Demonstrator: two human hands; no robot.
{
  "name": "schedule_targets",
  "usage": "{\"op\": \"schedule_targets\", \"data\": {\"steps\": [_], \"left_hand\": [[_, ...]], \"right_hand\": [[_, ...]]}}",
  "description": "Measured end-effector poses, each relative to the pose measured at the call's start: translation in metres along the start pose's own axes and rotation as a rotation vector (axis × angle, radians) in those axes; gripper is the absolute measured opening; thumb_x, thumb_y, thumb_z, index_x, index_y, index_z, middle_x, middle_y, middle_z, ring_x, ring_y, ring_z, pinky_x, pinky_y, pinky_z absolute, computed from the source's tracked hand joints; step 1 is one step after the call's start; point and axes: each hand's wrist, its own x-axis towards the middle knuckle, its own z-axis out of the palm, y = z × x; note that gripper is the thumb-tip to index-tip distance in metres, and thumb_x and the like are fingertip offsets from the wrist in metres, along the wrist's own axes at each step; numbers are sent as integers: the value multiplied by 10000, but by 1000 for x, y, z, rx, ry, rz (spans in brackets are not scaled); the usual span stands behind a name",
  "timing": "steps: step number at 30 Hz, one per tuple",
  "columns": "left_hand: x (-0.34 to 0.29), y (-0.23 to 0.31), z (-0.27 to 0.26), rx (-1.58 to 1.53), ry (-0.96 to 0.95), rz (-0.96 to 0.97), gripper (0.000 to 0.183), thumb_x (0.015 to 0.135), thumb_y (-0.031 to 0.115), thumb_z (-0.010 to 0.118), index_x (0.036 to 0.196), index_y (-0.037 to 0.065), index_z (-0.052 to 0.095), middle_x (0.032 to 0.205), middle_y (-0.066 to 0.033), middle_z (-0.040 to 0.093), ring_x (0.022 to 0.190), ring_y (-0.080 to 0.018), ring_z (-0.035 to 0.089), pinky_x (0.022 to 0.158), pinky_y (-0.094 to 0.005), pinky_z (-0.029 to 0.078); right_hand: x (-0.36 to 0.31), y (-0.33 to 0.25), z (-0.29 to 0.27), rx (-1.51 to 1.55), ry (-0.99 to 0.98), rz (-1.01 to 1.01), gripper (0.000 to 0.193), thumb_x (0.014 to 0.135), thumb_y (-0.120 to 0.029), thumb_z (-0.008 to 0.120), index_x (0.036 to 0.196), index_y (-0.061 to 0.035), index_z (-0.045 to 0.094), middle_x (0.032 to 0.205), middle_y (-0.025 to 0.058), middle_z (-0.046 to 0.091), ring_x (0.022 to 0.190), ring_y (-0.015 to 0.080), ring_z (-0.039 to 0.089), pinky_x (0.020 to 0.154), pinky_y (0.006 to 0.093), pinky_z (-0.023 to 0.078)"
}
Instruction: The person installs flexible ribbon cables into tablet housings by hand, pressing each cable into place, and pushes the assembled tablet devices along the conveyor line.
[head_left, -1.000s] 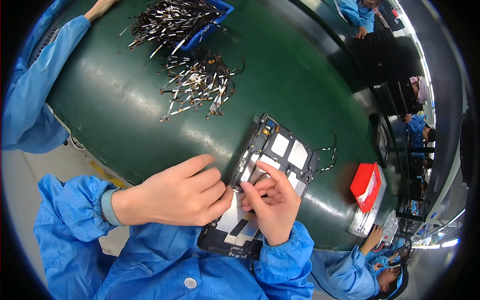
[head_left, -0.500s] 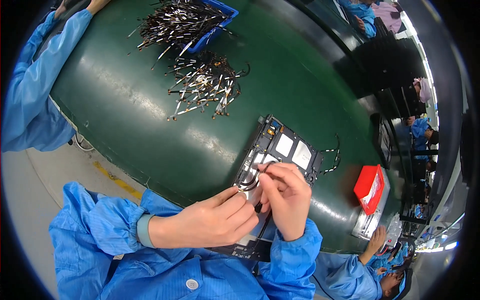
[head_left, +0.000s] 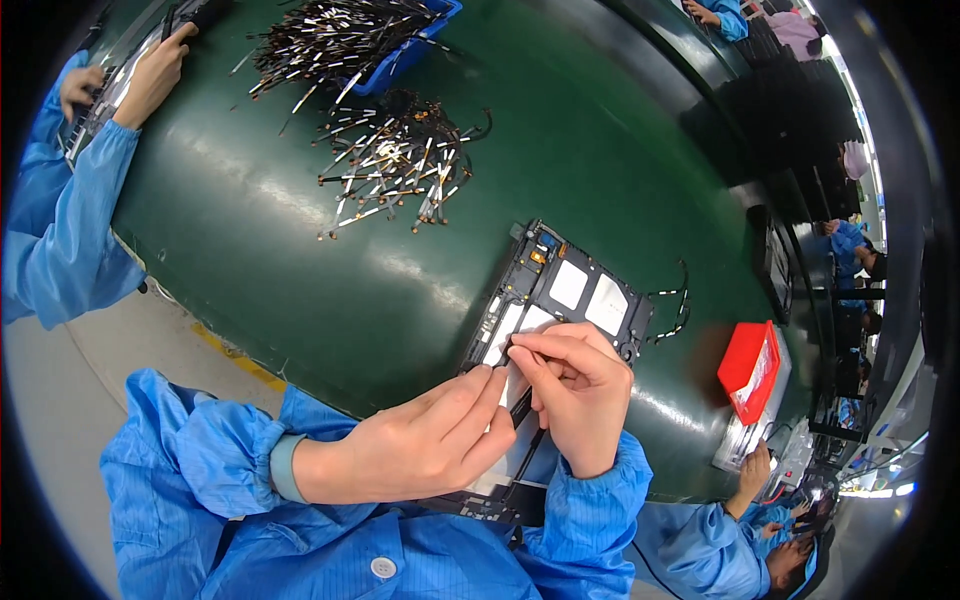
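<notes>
In front of me lies a flat black device housing (head_left: 524, 272), set at a slant, with white pads and small components inside. Over its near part my left hand (head_left: 425, 440) has its thumb and fingers pinched together. My right hand (head_left: 580, 395) pinches close beside it, fingertips almost meeting the left ones. Between them runs a thin black cable (head_left: 507, 352), low over the housing's left side; its ends are hidden by my fingers. Another thin black cable (head_left: 684, 305) with white marks sticks out past the housing's right edge.
A pile of black-and-white cables (head_left: 400, 170) lies on the green table (head_left: 290, 270), beside a blue bin (head_left: 410, 55) heaped with more. A red tray (head_left: 748, 372) stands at the right. Co-workers' arms in blue sleeves (head_left: 85, 215) reach in at far left and lower right.
The black cable, looped up between my fingers before, now lies straighter and lower along the housing. My fingertips have drawn closer together. The co-worker's hands at left have come further into view.
</notes>
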Motion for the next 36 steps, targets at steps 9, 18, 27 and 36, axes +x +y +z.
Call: {"op": "schedule_targets", "data": {"steps": [9, 18, 27, 36], "left_hand": [[1, 1, 1, -2, 12, -23, 108, 821, 161, 572, 846, 57, 588, 1026, -133, 676, 1012, -223, 628, 906, -278, 524], [0, 1, 1, 11, 4, -16, 112, 826, 169, 557, 840, 64, 593, 1018, -127, 678, 998, -218, 623, 903, -273, 523], [1, 1, 1, -4, 0, -19, 114, 835, 168, 551, 840, 62, 591, 1022, -134, 676, 997, -221, 624, 901, -282, 530], [2, 0, 3, 10, 25, -2, 124, 794, 181, 585, 767, 60, 599, 1041, -146, 691, 969, -233, 652, 862, -282, 540]], "right_hand": [[0, 3, 1, -24, 19, -33, 129, 823, 33, 711, 949, 6, 725, 909, 53, 625, 555, 44, 573, 456, 188, 432], [10, 2, 1, -63, 97, -20, 123, 801, 24, 739, 913, 33, 689, 859, 70, 640, 524, 43, 555, 448, 196, 422], [11, 3, 4, -102, 127, -81, 93, 798, 29, 736, 886, 22, 704, 828, 69, 641, 516, 51, 554, 455, 202, 419], [11, 8, 5, -119, 151, -113, 78, 796, 14, 741, 863, 13, 702, 801, 62, 638, 513, 53, 555, 461, 208, 423]]}}
